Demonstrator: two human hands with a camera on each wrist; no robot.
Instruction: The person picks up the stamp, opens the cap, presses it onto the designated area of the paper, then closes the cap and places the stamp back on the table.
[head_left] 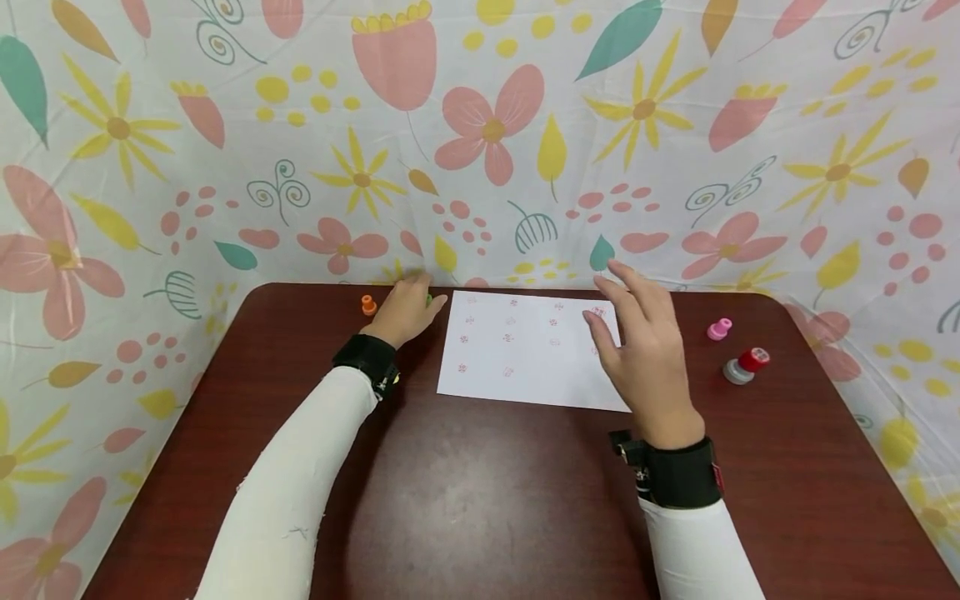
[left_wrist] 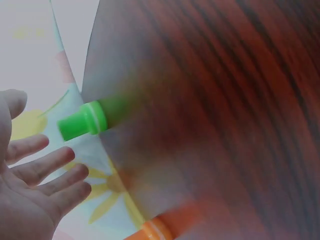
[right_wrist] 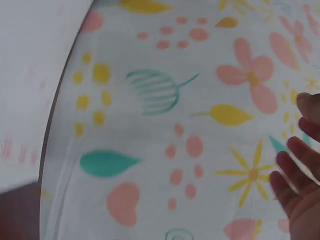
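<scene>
My left hand reaches to the table's back edge, palm down. In the left wrist view its fingers are spread and nearly straight, just beside a small green toy stamp and apart from it. An orange one of like shape stands left of the hand. A white sheet with rows of small red stamped prints lies at the back middle. Over its right edge my right hand is raised, thumb and fingers apart, holding nothing. It covers part of the sheet.
On the right of the brown table are a pink stamp and a red stamp with a grey-white part against it. A flower-printed cloth hangs directly behind the table's back edge.
</scene>
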